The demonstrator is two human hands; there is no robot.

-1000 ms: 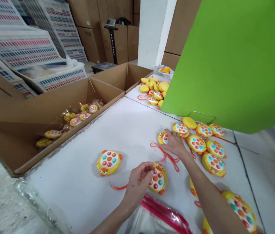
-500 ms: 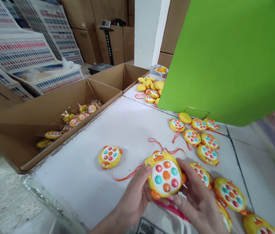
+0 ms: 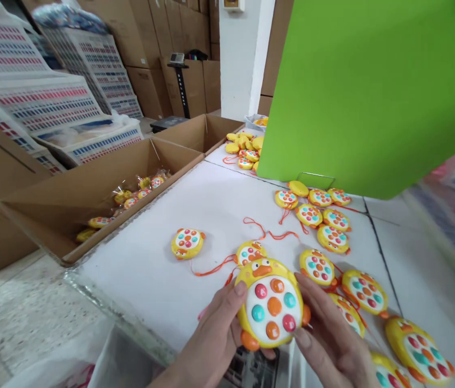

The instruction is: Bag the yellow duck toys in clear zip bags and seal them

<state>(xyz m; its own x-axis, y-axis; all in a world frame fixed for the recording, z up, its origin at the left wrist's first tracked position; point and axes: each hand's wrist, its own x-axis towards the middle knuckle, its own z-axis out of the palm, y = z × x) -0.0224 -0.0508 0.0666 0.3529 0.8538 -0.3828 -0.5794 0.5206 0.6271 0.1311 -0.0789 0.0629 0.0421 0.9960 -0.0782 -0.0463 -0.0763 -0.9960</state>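
A yellow duck-shaped pop toy [image 3: 274,306] is held up toward me, its white belly dotted with orange, pink and teal bumps. My left hand [image 3: 213,337] closes on its left edge, thumb on the front. Along the right edge, the fingers and thumb of my right hand [image 3: 334,339] grip the same toy. Just behind it lies another duck toy [image 3: 248,251] with orange cord loops [image 3: 255,223], partly hidden. To the left, a single duck toy [image 3: 187,243] rests on the white tabletop [image 3: 142,280]. Several more duck toys [image 3: 318,267] are spread to the right.
Left of the table, an open cardboard box [image 3: 49,207] contains several bagged duck toys [image 3: 130,202]. A big green board [image 3: 364,97] stands at the back right, with a pile of yellow toys [image 3: 245,143] beside it. White crates [image 3: 49,99] are stacked at the far left.
The held toy has come slightly nearer and lower in view, uncovering the duck toy behind it. My view has shifted, showing more floor and bag at the lower left.
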